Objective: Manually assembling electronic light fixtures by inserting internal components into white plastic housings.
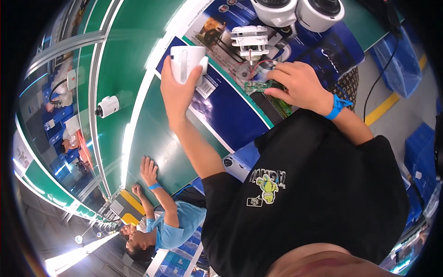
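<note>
Gripping white housing (186,62) — barcode (206,89) nearby.

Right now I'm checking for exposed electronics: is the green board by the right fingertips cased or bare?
Bare: the green board shows at the right hand, with no casing around it.

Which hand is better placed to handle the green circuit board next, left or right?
Right, I'd say: the right hand has its thumb and fingers at the green circuit board, seemingly pinching it. The left hand is farther off, gripping a white housing.
</note>
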`<state>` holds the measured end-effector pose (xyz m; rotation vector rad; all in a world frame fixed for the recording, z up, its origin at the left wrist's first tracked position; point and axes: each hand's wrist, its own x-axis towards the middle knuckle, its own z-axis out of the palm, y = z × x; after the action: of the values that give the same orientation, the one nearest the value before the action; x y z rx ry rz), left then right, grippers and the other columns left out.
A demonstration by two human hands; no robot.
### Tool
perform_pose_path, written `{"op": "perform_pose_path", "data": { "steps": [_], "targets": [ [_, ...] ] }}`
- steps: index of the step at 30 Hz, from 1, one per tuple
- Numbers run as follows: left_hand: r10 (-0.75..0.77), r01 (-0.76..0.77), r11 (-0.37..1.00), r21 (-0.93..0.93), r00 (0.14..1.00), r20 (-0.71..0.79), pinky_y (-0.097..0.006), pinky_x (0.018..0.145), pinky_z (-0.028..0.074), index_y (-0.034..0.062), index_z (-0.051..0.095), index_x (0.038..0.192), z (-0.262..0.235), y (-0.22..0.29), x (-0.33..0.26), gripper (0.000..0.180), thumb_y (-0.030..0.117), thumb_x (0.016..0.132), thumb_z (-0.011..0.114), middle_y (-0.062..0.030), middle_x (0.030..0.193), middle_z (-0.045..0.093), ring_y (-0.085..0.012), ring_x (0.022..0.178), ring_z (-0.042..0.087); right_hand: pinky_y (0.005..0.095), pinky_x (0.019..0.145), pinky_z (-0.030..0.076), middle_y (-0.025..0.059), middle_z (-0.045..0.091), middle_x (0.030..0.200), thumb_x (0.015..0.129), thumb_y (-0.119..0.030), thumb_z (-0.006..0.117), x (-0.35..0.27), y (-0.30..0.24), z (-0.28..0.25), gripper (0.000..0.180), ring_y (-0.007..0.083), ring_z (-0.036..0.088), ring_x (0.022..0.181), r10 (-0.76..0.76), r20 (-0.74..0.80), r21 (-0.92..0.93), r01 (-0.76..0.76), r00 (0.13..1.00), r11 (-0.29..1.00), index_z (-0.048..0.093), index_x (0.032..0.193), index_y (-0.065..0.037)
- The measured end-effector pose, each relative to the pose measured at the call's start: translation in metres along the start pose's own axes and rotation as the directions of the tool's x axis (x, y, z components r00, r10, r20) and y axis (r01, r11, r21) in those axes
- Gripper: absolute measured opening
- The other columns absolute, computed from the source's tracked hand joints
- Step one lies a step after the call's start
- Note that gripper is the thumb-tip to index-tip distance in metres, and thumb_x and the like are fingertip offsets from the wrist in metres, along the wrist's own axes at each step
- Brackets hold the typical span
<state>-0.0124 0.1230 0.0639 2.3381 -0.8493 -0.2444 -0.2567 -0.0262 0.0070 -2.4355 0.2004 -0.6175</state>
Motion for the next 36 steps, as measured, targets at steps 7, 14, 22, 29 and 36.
{"op": "perform_pose_path", "data": {
  "steps": [7, 14, 22, 29, 36],
  "targets": [
    [0.243, -0.291, 0.805, -0.517, 0.957, -0.16, -0.036, 0.095, 0.042, -0.0051, 0.045, 0.128, 0.025, -0.017, 0.005, 0.089, 0.025, 0.055, 0.088, -0.0179, 0.121, 0.056, -0.0255, 0.11, 0.055, 0.0307, 0.059, 0.046, 0.0063, 0.056, 0.086, 0.074, -0.016, 0.073, -0.019, -0.01, -0.033, 0.027, 0.0213, 0.059, 0.067, 0.29, 0.0, 0.224, -0.282, 0.957, 0.933, 0.06, 0.096, -0.007],
    [0.392, -0.467, 0.843, -0.267, 0.873, -0.29, -0.036, 0.096, 0.041, -0.0038, 0.043, 0.129, 0.036, -0.027, -0.001, 0.092, 0.023, 0.054, 0.088, -0.0152, 0.122, 0.052, -0.0255, 0.113, 0.052, 0.0248, 0.061, 0.045, 0.0102, 0.06, 0.097, 0.079, 0.009, 0.06, -0.023, -0.006, -0.042, 0.033, 0.0153, 0.055, 0.069, 0.203, -0.418, 0.34, -0.055, 0.885, 0.939, 0.056, 0.11, -0.001],
    [0.304, -0.353, 0.871, -0.341, 0.934, -0.189, -0.035, 0.092, 0.044, -0.003, 0.041, 0.131, 0.029, -0.033, -0.008, 0.096, 0.026, 0.053, 0.089, -0.0144, 0.115, 0.057, -0.0238, 0.105, 0.056, 0.024, 0.063, 0.046, 0.0113, 0.061, 0.092, 0.076, 0.013, 0.062, 0.018, -0.009, -0.058, 0.022, 0.017, 0.056, 0.073, -0.01, -0.522, 0.203, 0.136, 0.853, 0.97, 0.063, 0.095, 0.002],
    [0.302, -0.299, 0.883, -0.363, 0.952, -0.049, -0.036, 0.098, 0.039, -0.0007, 0.046, 0.125, 0.026, -0.019, -0.011, 0.091, 0.02, 0.047, 0.09, -0.0157, 0.125, 0.05, -0.0261, 0.114, 0.05, 0.0277, 0.073, 0.047, 0.0172, 0.058, 0.099, 0.078, 0.017, 0.059, 0.028, -0.006, -0.051, 0.024, 0.0201, 0.057, 0.086, 0.057, -0.373, 0.488, 0.143, 0.926, 0.861, 0.058, 0.101, 0.007],
    [0.415, -0.385, 0.874, -0.297, 0.909, 0.043, -0.037, 0.098, 0.04, 0.0042, 0.051, 0.123, 0.014, -0.022, -0.013, 0.088, 0.007, 0.043, 0.085, -0.011, 0.126, 0.049, -0.0262, 0.116, 0.049, 0.0301, 0.077, 0.047, 0.0179, 0.057, 0.101, 0.072, 0.017, 0.064, 0.039, -0.018, -0.042, 0.022, 0.0201, 0.057, 0.089, -0.022, -0.321, 0.655, 0.239, 0.947, 0.717, 0.058, 0.089, 0.004]
  ]
}}
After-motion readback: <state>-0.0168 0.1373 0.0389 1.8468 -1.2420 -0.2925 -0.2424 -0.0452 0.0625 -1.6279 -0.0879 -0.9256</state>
